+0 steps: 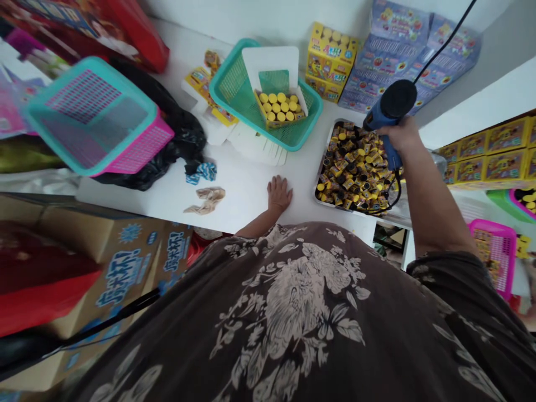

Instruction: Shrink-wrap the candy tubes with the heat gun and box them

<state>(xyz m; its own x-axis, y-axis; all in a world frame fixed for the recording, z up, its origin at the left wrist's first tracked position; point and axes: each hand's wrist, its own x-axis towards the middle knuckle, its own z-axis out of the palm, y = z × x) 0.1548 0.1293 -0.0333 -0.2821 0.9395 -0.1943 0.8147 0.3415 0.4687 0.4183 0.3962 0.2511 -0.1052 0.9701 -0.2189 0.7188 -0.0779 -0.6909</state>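
Observation:
My right hand (402, 134) is wrapped round the handle of a blue and black heat gun (387, 106). The gun is above the far right part of a metal tray (317, 187), its nozzle pointing left. Small cups with yellow or black ends (355, 167) fill this tray in a loose heap. On the white table, left of the tray, my left hand (280, 193) lies flat with its fingers spread, holding nothing. Beyond it stands a green basket (226, 84), in which an open display box (274, 58) holds rows of yellow-capped cups (280, 106).
Yellow boxes (330, 58) and purple boxes (385, 53) are stacked along the back. Stacked pink and green baskets (96, 117), a black bag (180, 128) and crumpled cloths (207, 200) lie left. A black cord (446, 42) runs across the upper right. Cartons (125, 268) stand below left.

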